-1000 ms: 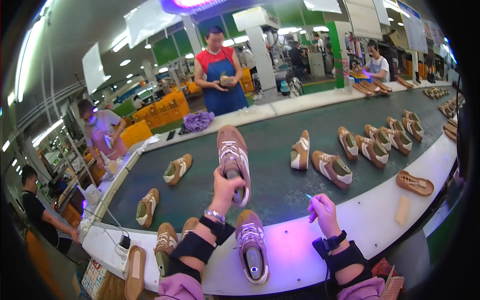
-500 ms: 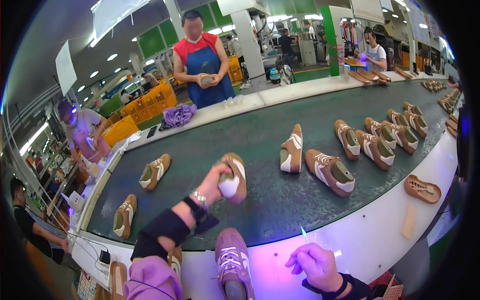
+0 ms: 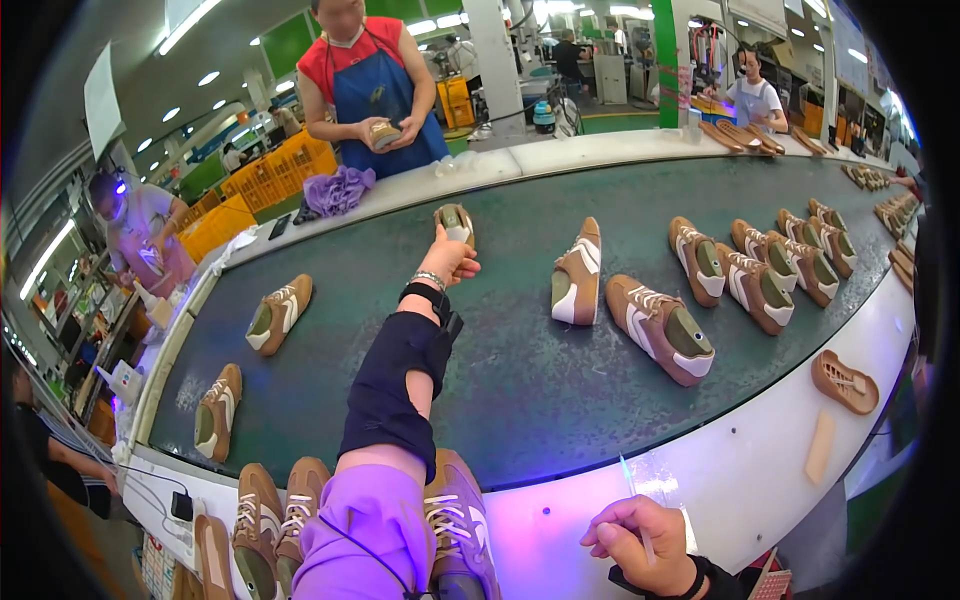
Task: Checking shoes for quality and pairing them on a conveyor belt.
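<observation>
My left arm stretches far out over the dark green conveyor belt (image 3: 520, 380). My left hand (image 3: 447, 262) grips a brown and white sneaker (image 3: 455, 222) by the heel, near the belt's far side. My right hand (image 3: 640, 540) rests low on the white near ledge (image 3: 760, 480), fingers closed on a thin pen (image 3: 632, 500). A pink and tan sneaker (image 3: 462, 530) lies on the ledge under my left upper arm.
Several brown sneakers lie on the belt, one on its side (image 3: 578, 272), one beside it (image 3: 660, 328), others at left (image 3: 278, 312) and right. A shoe sole (image 3: 845, 380) lies on the ledge. A person in a blue apron (image 3: 370, 90) stands across the belt holding a small object.
My left hand has carried the sneaker farther across the belt, away from me. My right hand with the pen has dropped lower on the ledge.
</observation>
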The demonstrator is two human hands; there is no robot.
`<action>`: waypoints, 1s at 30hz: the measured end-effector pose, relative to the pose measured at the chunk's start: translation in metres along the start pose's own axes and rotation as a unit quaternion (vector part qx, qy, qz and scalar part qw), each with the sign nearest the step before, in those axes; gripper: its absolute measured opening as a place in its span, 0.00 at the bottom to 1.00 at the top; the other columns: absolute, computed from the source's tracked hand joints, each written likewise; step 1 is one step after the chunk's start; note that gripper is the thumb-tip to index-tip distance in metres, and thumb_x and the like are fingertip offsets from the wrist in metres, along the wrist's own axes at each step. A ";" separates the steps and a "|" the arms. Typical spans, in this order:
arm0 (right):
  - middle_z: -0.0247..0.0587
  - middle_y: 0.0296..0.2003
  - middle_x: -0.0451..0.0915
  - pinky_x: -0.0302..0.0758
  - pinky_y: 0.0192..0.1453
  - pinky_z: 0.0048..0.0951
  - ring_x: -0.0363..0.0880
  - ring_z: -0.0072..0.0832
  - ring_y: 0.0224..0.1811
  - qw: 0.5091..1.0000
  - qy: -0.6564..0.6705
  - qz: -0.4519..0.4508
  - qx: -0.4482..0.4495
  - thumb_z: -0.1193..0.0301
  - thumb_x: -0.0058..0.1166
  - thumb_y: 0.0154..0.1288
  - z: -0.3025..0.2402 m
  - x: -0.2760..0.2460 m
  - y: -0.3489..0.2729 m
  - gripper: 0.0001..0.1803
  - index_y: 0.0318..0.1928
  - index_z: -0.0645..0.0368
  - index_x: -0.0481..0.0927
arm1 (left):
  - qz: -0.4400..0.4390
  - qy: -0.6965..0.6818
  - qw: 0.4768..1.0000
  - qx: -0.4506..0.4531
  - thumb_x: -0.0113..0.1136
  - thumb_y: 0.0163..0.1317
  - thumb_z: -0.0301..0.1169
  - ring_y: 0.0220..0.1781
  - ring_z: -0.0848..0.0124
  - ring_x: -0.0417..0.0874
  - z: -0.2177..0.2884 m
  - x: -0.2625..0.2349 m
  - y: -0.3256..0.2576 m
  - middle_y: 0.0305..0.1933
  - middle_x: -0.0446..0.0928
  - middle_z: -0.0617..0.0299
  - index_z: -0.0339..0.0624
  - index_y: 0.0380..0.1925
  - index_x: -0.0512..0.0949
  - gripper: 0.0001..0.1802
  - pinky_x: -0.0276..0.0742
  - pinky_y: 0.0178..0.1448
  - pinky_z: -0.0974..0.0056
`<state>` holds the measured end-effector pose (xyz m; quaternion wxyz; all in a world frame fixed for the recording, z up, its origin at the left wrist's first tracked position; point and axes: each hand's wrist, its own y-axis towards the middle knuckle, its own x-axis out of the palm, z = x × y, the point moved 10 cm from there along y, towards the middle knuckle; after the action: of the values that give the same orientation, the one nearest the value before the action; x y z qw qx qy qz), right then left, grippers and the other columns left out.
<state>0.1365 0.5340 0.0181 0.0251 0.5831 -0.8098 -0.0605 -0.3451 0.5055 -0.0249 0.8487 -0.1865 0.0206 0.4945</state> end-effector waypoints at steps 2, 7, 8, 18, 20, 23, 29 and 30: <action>0.37 0.28 0.80 0.73 0.30 0.18 0.75 0.17 0.25 1.000 0.007 -0.005 0.006 0.73 0.50 0.66 0.003 0.000 -0.001 0.06 0.39 0.65 0.74 | 0.028 0.063 0.998 0.012 0.52 0.58 0.27 0.22 0.67 0.81 -0.001 -0.007 0.000 0.24 0.80 0.60 0.62 0.70 0.26 0.52 0.65 0.27 0.60; 0.37 0.27 0.80 0.73 0.30 0.18 0.75 0.17 0.25 1.000 -0.005 -0.008 0.003 0.73 0.50 0.66 0.004 -0.004 -0.003 0.06 0.39 0.65 0.74 | 0.019 0.104 0.994 0.010 0.55 0.57 0.28 0.20 0.69 0.80 -0.001 -0.001 0.010 0.22 0.79 0.59 0.51 0.70 0.26 0.53 0.66 0.23 0.64; 0.37 0.27 0.80 0.73 0.30 0.18 0.75 0.17 0.25 1.000 -0.008 -0.006 0.005 0.73 0.50 0.66 0.004 -0.006 -0.003 0.06 0.39 0.65 0.74 | 0.015 0.102 0.995 0.010 0.55 0.57 0.28 0.20 0.69 0.80 0.000 0.003 0.012 0.22 0.79 0.59 0.51 0.70 0.26 0.53 0.66 0.23 0.64; 0.39 0.28 0.80 0.73 0.32 0.20 0.76 0.20 0.27 0.998 -0.059 -0.031 0.003 0.72 0.50 0.66 0.001 -0.012 -0.002 0.08 0.39 0.65 0.74 | 0.009 0.084 0.996 -0.001 0.56 0.56 0.30 0.20 0.68 0.80 -0.003 0.002 0.016 0.21 0.79 0.60 0.47 0.69 0.22 0.56 0.73 0.29 0.60; 0.43 0.32 0.80 0.75 0.36 0.25 0.78 0.25 0.31 0.995 -0.070 -0.055 0.040 0.67 0.49 0.66 0.008 -0.009 -0.004 0.12 0.41 0.65 0.74 | 0.064 0.085 0.994 0.004 0.56 0.55 0.29 0.21 0.67 0.81 -0.005 -0.005 0.008 0.20 0.79 0.59 0.43 0.70 0.40 0.47 0.73 0.28 0.59; 0.45 0.29 0.81 0.79 0.32 0.23 0.80 0.23 0.26 0.999 -0.033 -0.036 -0.004 0.76 0.49 0.65 0.002 -0.011 -0.003 0.06 0.37 0.68 0.73 | 0.028 0.109 0.993 -0.027 0.56 0.56 0.29 0.20 0.67 0.80 -0.017 -0.005 -0.005 0.19 0.78 0.58 0.40 0.58 0.66 0.27 0.73 0.28 0.58; 0.43 0.26 0.81 0.78 0.30 0.22 0.80 0.23 0.25 1.000 -0.016 0.004 0.021 0.75 0.51 0.63 0.010 -0.023 -0.003 0.07 0.37 0.67 0.73 | 0.475 0.410 0.759 0.172 0.66 0.47 0.46 0.49 0.54 0.79 0.029 -0.081 -0.116 0.42 0.77 0.49 0.38 0.45 0.73 0.30 0.73 0.53 0.52; 0.43 0.25 0.81 0.78 0.30 0.22 0.80 0.22 0.24 1.000 -0.019 0.009 0.019 0.74 0.52 0.63 0.010 -0.025 -0.003 0.07 0.37 0.67 0.73 | 0.546 0.403 0.725 0.119 0.68 0.45 0.50 0.49 0.53 0.79 0.019 -0.098 -0.134 0.43 0.77 0.51 0.36 0.45 0.73 0.33 0.72 0.56 0.52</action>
<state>0.1465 0.5571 0.0090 -0.0007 0.5746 -0.8165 -0.0561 -0.2849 0.3711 0.0538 0.3595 -0.2219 0.5175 0.7441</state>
